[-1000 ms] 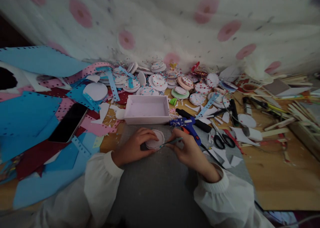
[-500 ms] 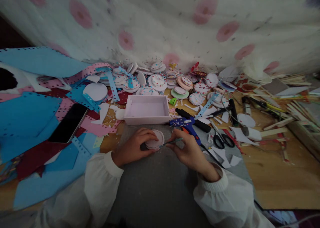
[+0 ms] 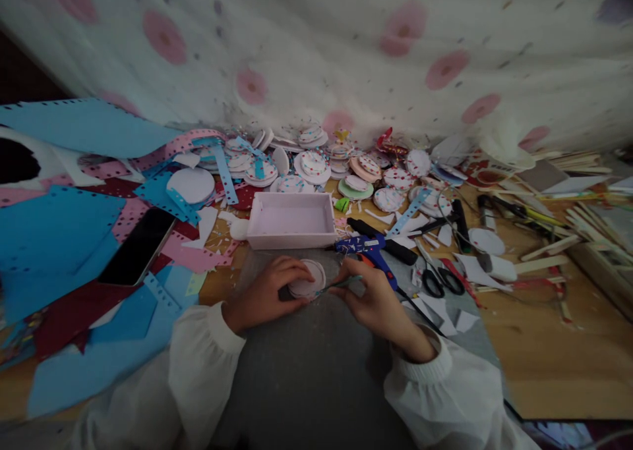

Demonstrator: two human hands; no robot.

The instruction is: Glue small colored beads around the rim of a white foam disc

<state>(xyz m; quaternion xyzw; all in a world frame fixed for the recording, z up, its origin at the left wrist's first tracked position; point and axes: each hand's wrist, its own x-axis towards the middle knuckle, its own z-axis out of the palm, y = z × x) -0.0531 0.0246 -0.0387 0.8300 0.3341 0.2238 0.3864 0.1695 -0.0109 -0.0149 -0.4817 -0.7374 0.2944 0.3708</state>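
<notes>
On the grey mat:
Left hand (image 3: 264, 292): your fingers grip the pink disc (image 3: 307, 284).
Right hand (image 3: 376, 298): you pinch a thin tool (image 3: 341, 282) (tip pointing left, at the disc's right edge).

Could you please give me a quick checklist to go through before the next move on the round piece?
1. Left hand steadies the round disc: ok.
2. Right hand has a grip on the thin tool: ok.
3. Tool tip meets the disc's edge: cannot tell, too dim.
4. Blue glue gun lies close behind the right hand: ok.
5. White tray stands apart from the disc: ok.
</notes>
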